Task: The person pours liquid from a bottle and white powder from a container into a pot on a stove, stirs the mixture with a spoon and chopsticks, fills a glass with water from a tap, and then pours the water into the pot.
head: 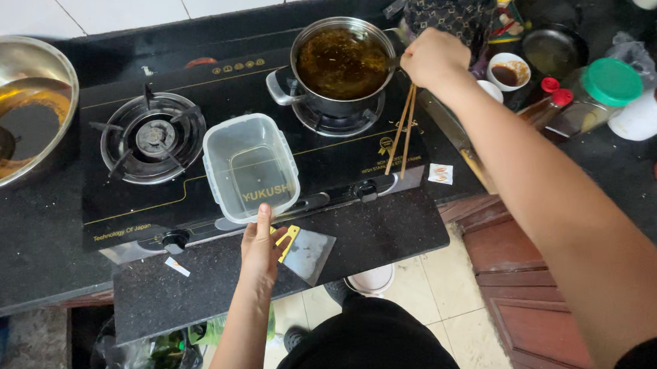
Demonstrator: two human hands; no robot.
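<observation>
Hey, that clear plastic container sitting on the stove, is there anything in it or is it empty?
Empty. The clear plastic container has no lid, and its bare bottom shows through. The left hand touches its near edge.

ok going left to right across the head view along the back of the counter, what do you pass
steel bowl → empty burner → clear tub → pot → right hand with chopsticks → small sauce bowl → green-lidded jar → white bottle
</observation>
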